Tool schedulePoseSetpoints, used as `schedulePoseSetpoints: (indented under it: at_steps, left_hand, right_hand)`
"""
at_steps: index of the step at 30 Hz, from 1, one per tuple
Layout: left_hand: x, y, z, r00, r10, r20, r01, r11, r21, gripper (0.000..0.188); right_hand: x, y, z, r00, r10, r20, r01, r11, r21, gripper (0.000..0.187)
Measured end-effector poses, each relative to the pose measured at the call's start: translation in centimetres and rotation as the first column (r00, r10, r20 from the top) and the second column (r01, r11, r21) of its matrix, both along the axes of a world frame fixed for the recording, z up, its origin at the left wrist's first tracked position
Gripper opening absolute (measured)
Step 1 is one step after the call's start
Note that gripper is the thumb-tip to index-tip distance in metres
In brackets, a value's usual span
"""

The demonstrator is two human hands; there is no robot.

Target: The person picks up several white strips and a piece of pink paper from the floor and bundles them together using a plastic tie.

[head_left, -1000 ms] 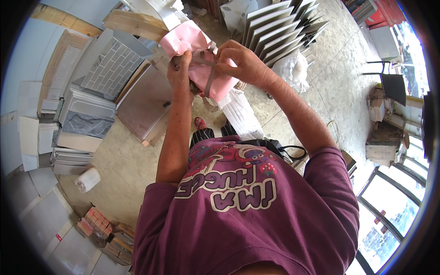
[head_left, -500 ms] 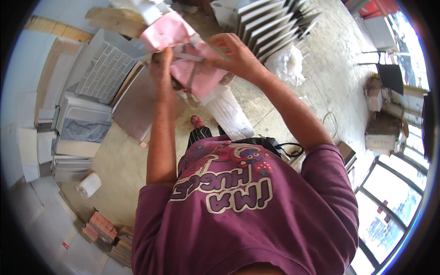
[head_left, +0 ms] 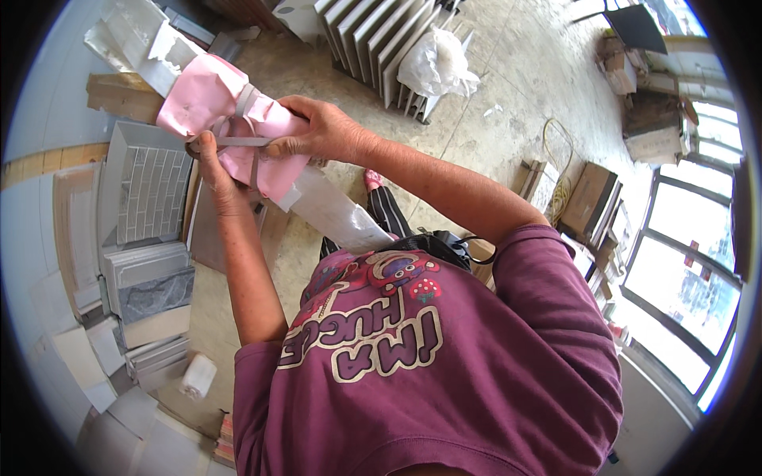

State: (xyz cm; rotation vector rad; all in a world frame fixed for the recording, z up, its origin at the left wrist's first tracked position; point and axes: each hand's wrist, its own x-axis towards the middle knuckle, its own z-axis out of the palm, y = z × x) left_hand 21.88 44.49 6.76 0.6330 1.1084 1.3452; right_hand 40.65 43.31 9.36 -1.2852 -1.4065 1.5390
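Observation:
A pink sheet [head_left: 198, 94] is wrapped round the middle of a long white strip [head_left: 341, 214]. A narrow grey tape or strap [head_left: 238, 141] crosses the pink sheet. At its lower left edge, my left hand [head_left: 220, 176] grips the bundle, thumb lying at the end of the tape and the other fingers hidden behind. My right hand [head_left: 327, 135] is closed on the right side of the wrap, its thumb pressing the tape and its fingers over the far edge. The strip's near end reaches my waist, and the bundle slants away to the far left.
Grey slabs [head_left: 373, 36] stand upright in a rack ahead, with clear plastic [head_left: 436, 63] over its corner. Stacked panels and a brick-patterned board [head_left: 148, 194] lean on the left. Cartons [head_left: 587, 202] and a coiled yellow cable [head_left: 559, 194] lie at right. A white roll [head_left: 198, 376] lies left.
My view has turned, and the bundle now appears farther left and lower. My right hand, its fingers spread before, has closed onto the wrap and tape. My left hand keeps its hold.

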Motion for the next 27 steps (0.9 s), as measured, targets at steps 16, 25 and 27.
schedulePoseSetpoints:
  at_steps: [16,25,27]
  left_hand:
    - [7.1,3.1,3.4,0.989,-0.030,-0.147,0.075,0.948,0.308,0.063]
    - [14.3,0.8,-0.1,0.987,-0.160,0.019,0.154,0.972,0.177,0.050]
    - [15.5,2.1,-1.0,0.954,-0.145,0.261,0.144,0.989,0.020,0.044]
  right_hand:
    - [9.4,-3.2,-5.6,0.960,-0.189,-0.206,0.182,0.982,-0.052,0.072]
    - [10.6,-3.2,-7.6,0.989,-0.053,0.135,0.024,0.977,0.210,0.055]
    - [12.2,-3.5,-7.4,0.984,-0.034,0.172,0.003,0.984,0.177,0.049]
